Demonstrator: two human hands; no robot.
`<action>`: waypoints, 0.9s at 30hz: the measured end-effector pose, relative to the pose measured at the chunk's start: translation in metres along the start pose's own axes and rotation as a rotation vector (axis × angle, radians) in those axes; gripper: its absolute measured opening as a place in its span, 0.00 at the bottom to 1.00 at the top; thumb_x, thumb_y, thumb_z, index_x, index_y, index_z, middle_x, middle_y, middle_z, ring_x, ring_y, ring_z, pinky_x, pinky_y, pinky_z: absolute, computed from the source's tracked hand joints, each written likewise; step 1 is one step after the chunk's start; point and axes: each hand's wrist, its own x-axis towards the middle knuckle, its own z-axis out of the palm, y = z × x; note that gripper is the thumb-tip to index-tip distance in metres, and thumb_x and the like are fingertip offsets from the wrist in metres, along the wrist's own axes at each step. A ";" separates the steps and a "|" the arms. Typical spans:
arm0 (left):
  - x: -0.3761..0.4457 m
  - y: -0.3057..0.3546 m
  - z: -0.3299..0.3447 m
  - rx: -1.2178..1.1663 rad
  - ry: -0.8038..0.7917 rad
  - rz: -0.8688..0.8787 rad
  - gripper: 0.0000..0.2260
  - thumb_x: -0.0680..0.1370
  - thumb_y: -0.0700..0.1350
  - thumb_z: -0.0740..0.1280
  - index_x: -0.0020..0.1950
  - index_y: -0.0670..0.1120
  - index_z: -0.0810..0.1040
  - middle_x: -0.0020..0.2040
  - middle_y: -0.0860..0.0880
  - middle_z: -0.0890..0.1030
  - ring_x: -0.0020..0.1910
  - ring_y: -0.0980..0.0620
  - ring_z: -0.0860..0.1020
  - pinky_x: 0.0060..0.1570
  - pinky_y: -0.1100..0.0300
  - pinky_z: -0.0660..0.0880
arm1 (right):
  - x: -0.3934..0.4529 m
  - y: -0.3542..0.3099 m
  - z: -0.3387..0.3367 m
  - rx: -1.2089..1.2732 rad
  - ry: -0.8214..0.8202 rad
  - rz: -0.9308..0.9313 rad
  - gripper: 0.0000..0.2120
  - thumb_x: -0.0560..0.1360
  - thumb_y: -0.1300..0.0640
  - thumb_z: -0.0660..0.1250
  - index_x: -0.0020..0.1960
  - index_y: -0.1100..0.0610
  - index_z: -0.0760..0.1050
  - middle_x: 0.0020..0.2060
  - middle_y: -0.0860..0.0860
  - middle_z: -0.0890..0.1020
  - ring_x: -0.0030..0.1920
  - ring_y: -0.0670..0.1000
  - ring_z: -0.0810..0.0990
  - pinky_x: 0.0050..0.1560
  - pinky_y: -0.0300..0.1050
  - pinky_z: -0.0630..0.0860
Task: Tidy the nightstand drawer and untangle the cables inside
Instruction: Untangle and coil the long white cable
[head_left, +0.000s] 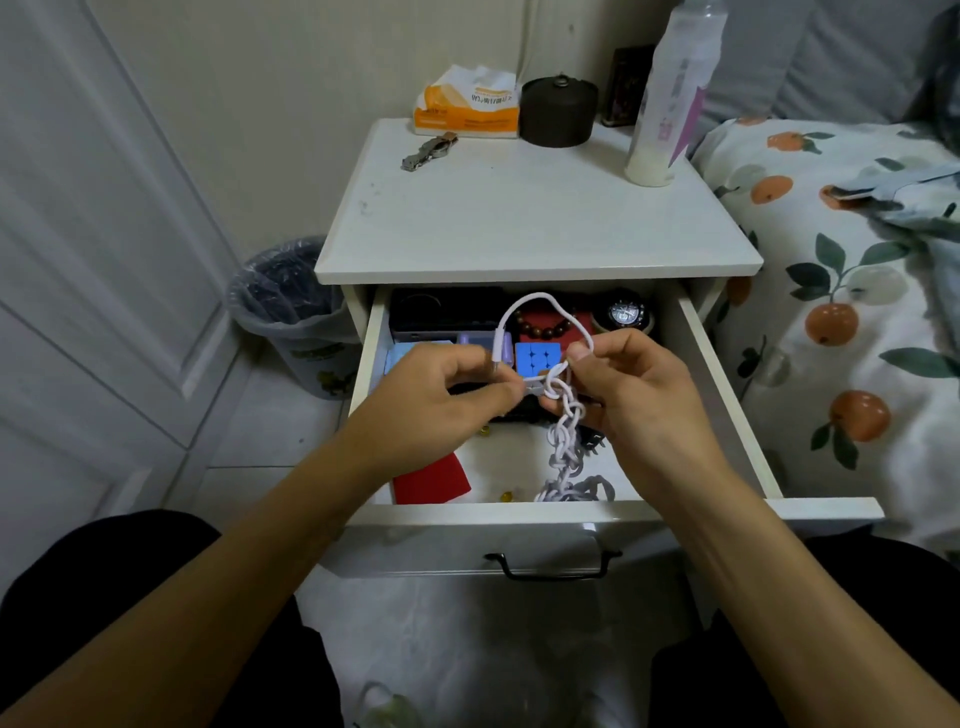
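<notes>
Head view: I am holding the cable (563, 421) over the open drawer (717, 374), my left hand (441, 389) pinching it at the knot by the plug, my right hand (634, 389) pinching the loop arching to the far side. Its braided tail is trailing onto the near drawer floor (still chained). Pulling the wrong strand could be tightening the knot, I judge, or dragging the tail against the cube (537, 358).

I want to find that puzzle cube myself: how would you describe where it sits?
Start at the white nightstand and look into its open drawer. Just beyond the two hands, near the drawer's middle, sits the puzzle cube, in front of a string of dark beads. Its bright blue gridded face sets it apart.
</notes>
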 end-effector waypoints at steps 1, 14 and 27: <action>0.000 0.001 0.003 -0.036 -0.007 0.021 0.04 0.77 0.41 0.71 0.50 0.44 0.84 0.46 0.53 0.86 0.48 0.58 0.83 0.54 0.62 0.79 | -0.001 -0.001 0.000 0.009 0.009 0.002 0.04 0.78 0.62 0.68 0.47 0.63 0.75 0.35 0.56 0.84 0.37 0.57 0.84 0.47 0.60 0.82; 0.005 0.008 0.025 -0.106 0.268 0.064 0.08 0.76 0.37 0.69 0.41 0.48 0.85 0.34 0.57 0.83 0.34 0.63 0.79 0.36 0.75 0.71 | -0.005 -0.007 0.002 0.020 0.000 0.104 0.12 0.78 0.56 0.68 0.41 0.63 0.81 0.33 0.54 0.84 0.32 0.51 0.83 0.34 0.41 0.79; 0.003 0.011 0.016 0.053 0.150 0.103 0.07 0.79 0.40 0.65 0.44 0.46 0.82 0.39 0.53 0.81 0.38 0.54 0.78 0.37 0.69 0.71 | -0.002 0.000 -0.010 -0.942 0.072 -0.684 0.22 0.72 0.58 0.74 0.64 0.52 0.74 0.64 0.52 0.69 0.63 0.49 0.70 0.55 0.41 0.72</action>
